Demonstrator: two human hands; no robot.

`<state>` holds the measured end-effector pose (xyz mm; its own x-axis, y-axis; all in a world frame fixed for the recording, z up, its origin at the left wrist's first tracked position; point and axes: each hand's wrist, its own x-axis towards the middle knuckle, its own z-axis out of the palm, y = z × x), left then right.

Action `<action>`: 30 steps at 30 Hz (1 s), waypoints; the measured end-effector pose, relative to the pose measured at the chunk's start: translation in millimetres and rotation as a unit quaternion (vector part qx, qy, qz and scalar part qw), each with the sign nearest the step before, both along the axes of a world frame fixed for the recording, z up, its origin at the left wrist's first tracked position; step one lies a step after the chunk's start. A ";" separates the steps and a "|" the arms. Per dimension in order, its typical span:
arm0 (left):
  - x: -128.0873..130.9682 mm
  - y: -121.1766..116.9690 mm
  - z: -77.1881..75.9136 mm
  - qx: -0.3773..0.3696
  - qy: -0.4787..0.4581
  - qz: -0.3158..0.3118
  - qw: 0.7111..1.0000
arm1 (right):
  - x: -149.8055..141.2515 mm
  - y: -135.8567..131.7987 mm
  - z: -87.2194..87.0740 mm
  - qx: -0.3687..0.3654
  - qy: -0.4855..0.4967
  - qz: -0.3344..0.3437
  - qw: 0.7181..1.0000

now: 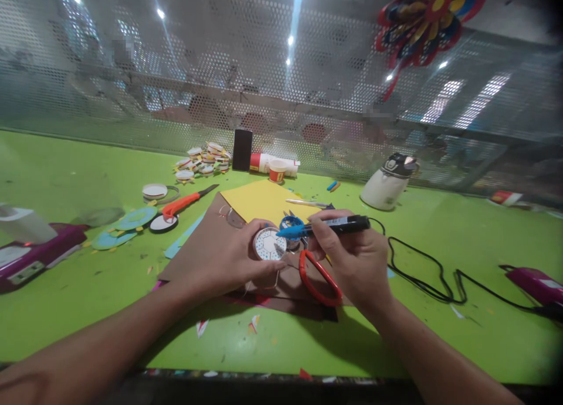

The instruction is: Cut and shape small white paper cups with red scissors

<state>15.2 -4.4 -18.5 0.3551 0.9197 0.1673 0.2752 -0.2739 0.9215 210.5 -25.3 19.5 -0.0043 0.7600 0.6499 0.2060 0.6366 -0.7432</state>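
My left hand [237, 254] is closed around a small round white disc [270, 244], pinching its rim between thumb and fingers. Drawn on the disc is a shell-like pattern of black lines and blue dots. In my right hand [358, 264] lies a marker pen [336, 225] with a blue front and black rear, its tip at the disc's upper right edge. Just below the right fingers is a red loop-shaped handle [320, 281]. Behind the pen sits a blue round object [290, 224], partly hidden. Brown card [193, 249] and a yellow sheet [255, 198] lie underneath.
On the green table [145, 334] are orange-handled scissors [185, 206], blue paper discs [136, 217], several small round crafts [206, 159], a phone [243, 150], a paper cup [277, 171] and a white kettle [385, 185]. Purple power strips [44, 255] and a black cord [422, 282] flank the work area.
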 end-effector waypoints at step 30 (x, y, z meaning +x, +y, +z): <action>2.3 0.1 3.9 -0.055 0.006 0.012 0.998 | 0.6 -6.0 -0.7 -0.029 -0.031 -0.001 0.999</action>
<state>17.6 -4.2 -14.6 0.3338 0.9406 0.0616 0.2915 -0.1652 0.9422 211.1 -31.3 18.8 -0.0422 0.7968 0.6028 0.2535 0.5921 -0.7649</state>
